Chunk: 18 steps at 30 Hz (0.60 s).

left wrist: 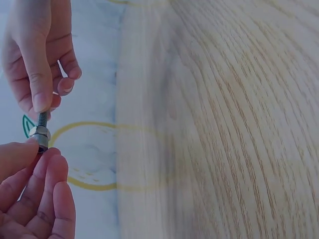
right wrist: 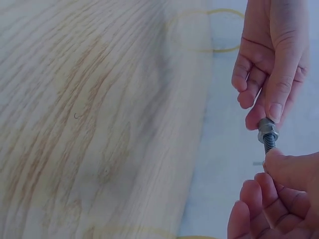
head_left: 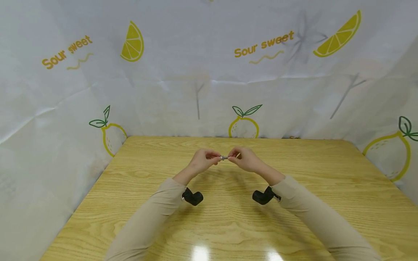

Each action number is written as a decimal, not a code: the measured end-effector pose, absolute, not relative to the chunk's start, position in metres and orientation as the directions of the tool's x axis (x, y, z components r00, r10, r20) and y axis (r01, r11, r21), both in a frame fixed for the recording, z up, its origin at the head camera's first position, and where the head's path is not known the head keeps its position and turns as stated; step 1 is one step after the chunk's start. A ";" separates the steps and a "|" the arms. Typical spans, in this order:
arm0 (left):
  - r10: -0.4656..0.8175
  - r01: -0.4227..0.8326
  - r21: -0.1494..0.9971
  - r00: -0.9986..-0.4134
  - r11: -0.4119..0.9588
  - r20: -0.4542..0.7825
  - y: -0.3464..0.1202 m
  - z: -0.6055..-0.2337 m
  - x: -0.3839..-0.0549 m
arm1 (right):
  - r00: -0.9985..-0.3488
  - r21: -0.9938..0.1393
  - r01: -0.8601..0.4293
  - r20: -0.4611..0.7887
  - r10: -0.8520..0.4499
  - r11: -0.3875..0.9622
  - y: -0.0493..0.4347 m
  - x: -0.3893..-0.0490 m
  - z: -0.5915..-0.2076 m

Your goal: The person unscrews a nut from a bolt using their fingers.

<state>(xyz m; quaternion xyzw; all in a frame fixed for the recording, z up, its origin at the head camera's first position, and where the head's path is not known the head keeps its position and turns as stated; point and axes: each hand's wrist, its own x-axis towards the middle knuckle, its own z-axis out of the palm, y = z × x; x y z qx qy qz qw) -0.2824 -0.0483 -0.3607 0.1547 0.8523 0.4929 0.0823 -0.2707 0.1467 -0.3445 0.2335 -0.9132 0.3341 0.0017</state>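
Observation:
Between the two hands, over the far middle of the table, is a small metal bolt (head_left: pixel 224 158). My left hand (head_left: pixel 203 160) pinches its thick cylindrical end between thumb and fingers. From the other side, my right hand (head_left: pixel 246 159) pinches the tip of the threaded shank (right wrist: pixel 269 144) with thumb and index finger. A hex nut (left wrist: pixel 40 132) sits around the bolt, close against the thick end. A short stretch of thread shows between the nut and the right fingertips (left wrist: pixel 42 102); the fingers cover the rest.
Beneath the hands lies a wood-grain table (head_left: pixel 222 224). A white cloth (head_left: pixel 183 98) printed with lemons hangs behind it and along its sides. A black curved mount (head_left: pixel 193 197) sits at the left wrist, and a similar black mount (head_left: pixel 262 196) at the right wrist.

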 end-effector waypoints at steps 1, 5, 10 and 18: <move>0.339 0.170 0.874 -0.941 0.455 0.006 -0.048 -0.360 -0.281 | -0.890 -0.611 -0.430 0.165 -0.425 0.665 0.147 -0.269 -0.343; 0.324 0.143 0.895 -0.946 0.423 -0.002 -0.047 -0.355 -0.277 | -0.886 -0.616 -0.442 0.189 -0.423 0.652 0.148 -0.264 -0.338; 0.320 0.150 0.912 -0.947 0.381 0.022 -0.047 -0.350 -0.269 | -0.879 -0.640 -0.455 0.211 -0.428 0.619 0.149 -0.257 -0.334; 0.310 0.182 0.926 -0.948 0.331 0.076 -0.048 -0.345 -0.260 | -0.871 -0.655 -0.467 0.224 -0.437 0.594 0.151 -0.249 -0.326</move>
